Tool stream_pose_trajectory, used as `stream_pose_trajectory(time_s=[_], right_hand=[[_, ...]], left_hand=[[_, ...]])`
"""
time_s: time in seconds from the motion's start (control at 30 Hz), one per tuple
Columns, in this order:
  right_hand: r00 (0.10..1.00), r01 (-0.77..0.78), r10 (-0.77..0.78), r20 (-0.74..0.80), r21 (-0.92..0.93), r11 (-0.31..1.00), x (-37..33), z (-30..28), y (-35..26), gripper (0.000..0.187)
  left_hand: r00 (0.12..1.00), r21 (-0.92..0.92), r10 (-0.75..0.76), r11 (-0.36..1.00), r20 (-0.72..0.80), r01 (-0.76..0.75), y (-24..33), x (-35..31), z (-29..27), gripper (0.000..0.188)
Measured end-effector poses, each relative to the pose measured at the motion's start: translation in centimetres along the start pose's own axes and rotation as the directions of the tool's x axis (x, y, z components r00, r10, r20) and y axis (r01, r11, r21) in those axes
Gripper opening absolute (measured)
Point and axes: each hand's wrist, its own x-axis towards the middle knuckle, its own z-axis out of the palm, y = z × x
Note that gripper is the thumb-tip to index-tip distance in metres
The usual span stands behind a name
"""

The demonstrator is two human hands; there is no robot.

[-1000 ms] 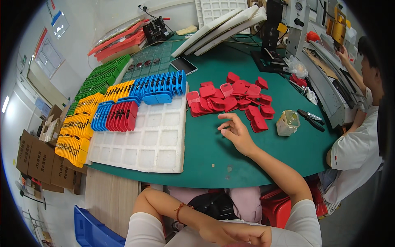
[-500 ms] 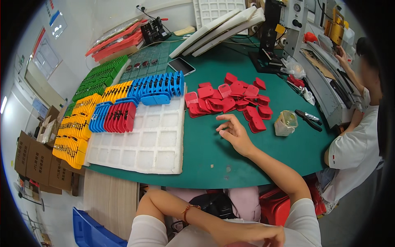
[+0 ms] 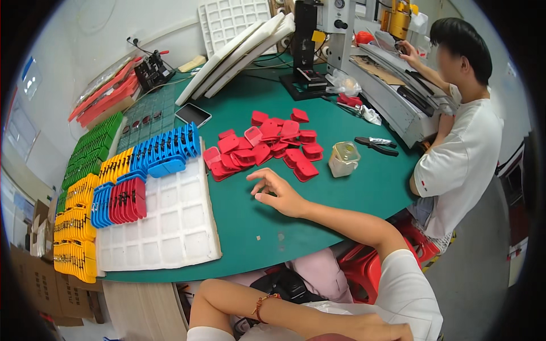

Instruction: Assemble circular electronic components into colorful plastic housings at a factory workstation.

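Observation:
My right hand [image 3: 277,192] hovers over the green table with loosely bent fingers apart and nothing in them. Just beyond it lies a loose heap of red plastic clip pieces [image 3: 267,142]. My left hand [image 3: 378,331] is folded across my body at the lower edge, below the right sleeve; its fingertips are partly cut off, so its grip cannot be made out. To the left, a white foam tray [image 3: 190,227] bears tight rows of clips: yellow clips [image 3: 74,224], green clips [image 3: 91,150], blue clips [image 3: 165,150] and a short row of red clips [image 3: 128,200].
A clear jar [image 3: 344,159] and black-handled pliers [image 3: 376,146] lie right of the heap. Behind are a phone [image 3: 193,115], leaning foam trays [image 3: 239,57] and a black press stand [image 3: 304,51]. Another person [image 3: 460,148] sits at the right beside a grey machine [image 3: 392,108].
The view has swung right, so the table's things appear further left and more of the other person shows. My right hand keeps nearly the same place by the red pieces.

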Motion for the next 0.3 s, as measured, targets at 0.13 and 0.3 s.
stream_pose_trajectory(time_s=[0.13, 0.3], right_hand=[[0.999, -0.014, 0.014, 0.031, -0.019, 1.0, 0.0, -0.3, -0.1, 0.036], [1.0, -0.004, 0.004, 0.002, -0.054, 0.999, 0.1, -0.1, 0.0, 0.036]], left_hand=[[0.973, 0.202, 0.213, 0.953, 0.092, -0.228, -1.2, -0.2, -0.6, 0.029], [0.988, 0.304, -0.106, 0.95, 0.111, 0.068, 0.2, -1.4, 0.0, 0.028]])
